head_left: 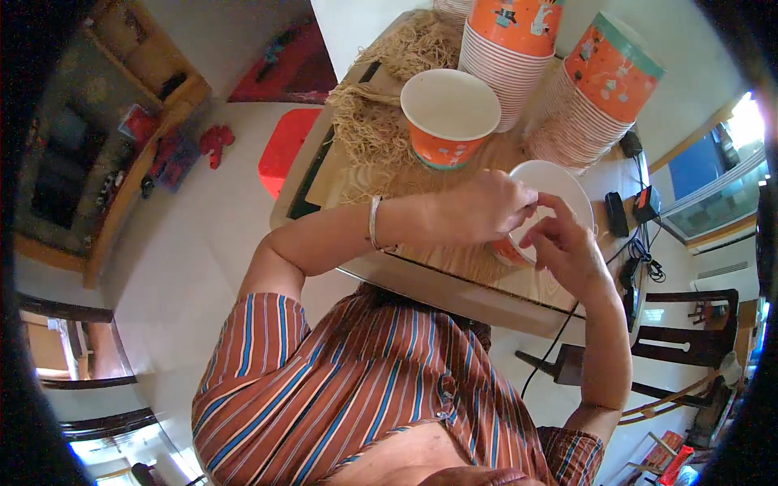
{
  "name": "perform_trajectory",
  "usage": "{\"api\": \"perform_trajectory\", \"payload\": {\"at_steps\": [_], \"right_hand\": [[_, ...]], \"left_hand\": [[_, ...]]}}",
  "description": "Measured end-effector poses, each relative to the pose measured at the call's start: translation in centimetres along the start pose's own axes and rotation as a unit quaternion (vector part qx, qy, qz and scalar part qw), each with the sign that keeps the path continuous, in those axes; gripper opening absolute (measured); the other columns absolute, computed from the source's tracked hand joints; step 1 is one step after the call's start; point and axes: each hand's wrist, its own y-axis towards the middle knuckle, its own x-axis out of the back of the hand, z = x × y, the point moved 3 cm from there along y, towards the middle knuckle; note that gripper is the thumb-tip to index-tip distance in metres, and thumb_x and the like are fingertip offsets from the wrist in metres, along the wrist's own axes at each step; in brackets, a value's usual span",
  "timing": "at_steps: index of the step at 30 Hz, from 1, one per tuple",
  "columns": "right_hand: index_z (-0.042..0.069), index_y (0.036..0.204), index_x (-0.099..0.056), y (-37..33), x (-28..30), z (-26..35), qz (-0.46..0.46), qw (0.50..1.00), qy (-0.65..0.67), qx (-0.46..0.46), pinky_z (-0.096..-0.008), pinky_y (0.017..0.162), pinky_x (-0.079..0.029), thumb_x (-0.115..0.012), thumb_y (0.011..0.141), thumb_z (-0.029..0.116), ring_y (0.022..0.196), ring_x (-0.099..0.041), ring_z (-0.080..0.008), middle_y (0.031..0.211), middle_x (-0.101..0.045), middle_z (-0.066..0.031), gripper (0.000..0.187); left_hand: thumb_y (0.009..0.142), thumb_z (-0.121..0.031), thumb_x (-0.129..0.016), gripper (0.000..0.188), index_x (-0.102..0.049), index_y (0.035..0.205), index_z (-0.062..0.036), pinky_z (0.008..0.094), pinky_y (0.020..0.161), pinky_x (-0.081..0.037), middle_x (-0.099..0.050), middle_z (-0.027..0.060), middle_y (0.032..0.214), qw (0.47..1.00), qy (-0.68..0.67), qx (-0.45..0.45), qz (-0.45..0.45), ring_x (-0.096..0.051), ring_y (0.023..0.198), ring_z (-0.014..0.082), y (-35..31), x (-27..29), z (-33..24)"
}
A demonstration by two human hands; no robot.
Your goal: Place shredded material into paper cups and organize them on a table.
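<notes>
My left hand (488,207) is closed, its thumb and fingers pinched together over a white-lined paper tub (559,180) at the table's near right. My right hand (566,245) meets it from the right, with curled fingers and its index fingertip against the left fingertips. Whatever the two hands pinch is too small to make out. Both hands cover part of the tub, whose orange side (510,253) shows below them. Just beyond my left hand stands another open tub (450,105), orange and teal outside, upright and apart from my hands.
Two tall stacks of nested orange paper tubs, one upright (506,69) and one leaning (600,89), stand at the back. Tan shredded paper filler (373,121) lies at the table's left. Black adapters (616,215) and cables line the right edge. A red stool (288,150) stands left.
</notes>
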Motion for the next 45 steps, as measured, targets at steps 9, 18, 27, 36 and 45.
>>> {"api": "perform_trajectory", "payload": {"at_steps": [9, 18, 27, 36, 45], "right_hand": [[0.003, 0.089, -0.065, 0.3, 2.5, -1.3, -0.150, 0.982, -0.082, 0.075, -0.0229, 0.061, -0.045, -0.060, 0.088, 0.008, 0.065, -0.052, -0.0065, 0.074, -0.062, -0.0032, 0.008], [0.004, 0.112, -0.057, 0.1, 2.4, -1.7, -0.195, 0.898, -0.366, 0.148, -0.0319, 0.066, -0.049, -0.059, 0.085, 0.006, 0.067, -0.061, -0.0229, 0.102, -0.061, -0.0115, 0.027], [0.007, 0.122, -0.050, 3.1, -0.9, 0.2, -0.075, 0.993, 0.079, 0.040, -0.0235, 0.051, -0.046, -0.060, 0.088, 0.005, 0.061, -0.056, -0.0090, 0.093, -0.065, -0.0090, 0.035], [0.004, 0.092, -0.055, 3.8, -0.9, -1.7, -0.125, 0.989, -0.016, 0.075, -0.0243, 0.054, -0.044, -0.060, 0.088, 0.007, 0.060, -0.053, -0.0082, 0.074, -0.060, -0.0036, 0.007], [0.006, 0.085, -0.056, 2.5, 0.1, -1.8, -0.134, 0.989, 0.062, 0.000, -0.0227, 0.049, -0.039, -0.059, 0.089, 0.011, 0.055, -0.046, -0.0056, 0.065, -0.051, 0.0023, 0.007]], "left_hand": [[0.083, -0.013, -0.063, 0.018, -0.068, 0.094, -0.0001, 0.0372, 0.070, -0.050, -0.065, 0.0158, 0.082, 0.998, -0.052, 0.005, -0.020, -0.064, 0.079, 0.0279, -0.6, 3.3, 1.3], [0.085, -0.012, -0.063, 0.016, -0.068, 0.093, 0.0001, 0.0364, 0.069, -0.048, -0.061, 0.0114, 0.079, 0.999, -0.036, -0.020, -0.027, -0.061, 0.074, 0.0248, -1.4, 3.8, 1.3], [0.083, -0.014, -0.061, 0.012, -0.063, 0.086, -0.0018, 0.0400, 0.068, -0.048, -0.057, 0.0133, 0.080, 0.996, 0.037, -0.053, -0.055, -0.060, 0.076, 0.0317, 0.2, 2.8, -0.2], [0.084, -0.016, -0.062, 0.014, -0.066, 0.089, -0.0027, 0.0390, 0.069, -0.049, -0.059, 0.0119, 0.082, 0.997, 0.042, -0.041, -0.057, -0.061, 0.077, 0.0308, -0.1, 2.5, 1.3], [0.083, -0.016, -0.062, 0.015, -0.065, 0.087, -0.0018, 0.0407, 0.071, -0.049, -0.063, 0.0122, 0.086, 0.994, -0.022, 0.011, -0.104, -0.062, 0.080, 0.0311, -0.8, 2.7, 3.6]]}}
